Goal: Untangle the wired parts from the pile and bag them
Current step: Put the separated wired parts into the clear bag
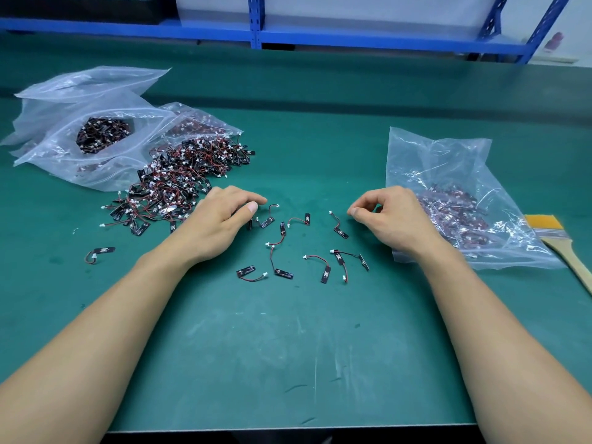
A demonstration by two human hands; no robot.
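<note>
Left grip (224,216) curls over loose parts (326,274) mid-surface (288,347), beside the pile (179,184). Right grip (390,216) pinches fingertips near the bag (448,174). Whether either grasps anything, I cannot tell.

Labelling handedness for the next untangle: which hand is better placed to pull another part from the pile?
Left. The left hand lies at the near edge of the pile. The right hand is across the loose parts, beside the right-hand bag, farther from the pile.
</note>
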